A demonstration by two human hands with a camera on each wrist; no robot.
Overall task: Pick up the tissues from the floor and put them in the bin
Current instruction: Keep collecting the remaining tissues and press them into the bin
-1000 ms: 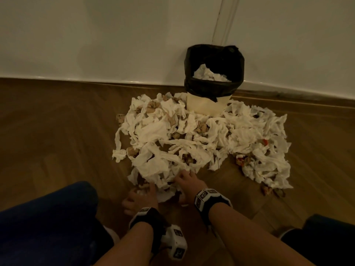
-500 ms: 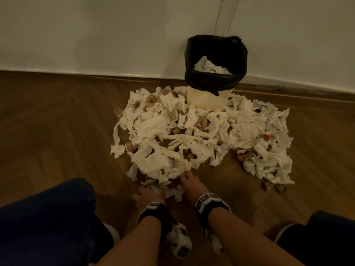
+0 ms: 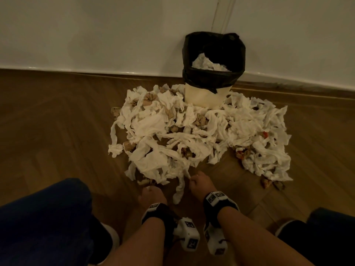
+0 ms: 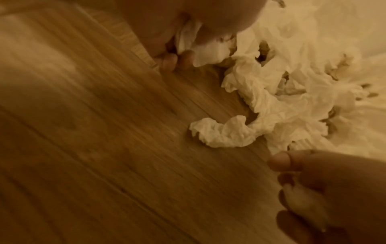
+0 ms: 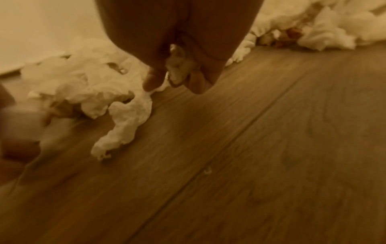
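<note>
A wide pile of white tissues mixed with brown scraps lies on the wood floor. Behind it, against the wall, stands a cream bin lined with a black bag and holding tissues. My right hand is at the pile's near edge and pinches a long tissue strip that trails down to the floor; the right wrist view shows its fingers curled on the wad. My left hand sits just left of it with curled fingers holding what looks like a blurred bit of white tissue.
My knees in dark trousers frame the scene at left and right. Red and brown scraps lie in the pile's right side. Bare floorboards stretch left of the pile. A white wall runs behind the bin.
Both hands have drawn back from the pile's near edge toward me. My right hand now pulls a tissue strip out of the pile.
</note>
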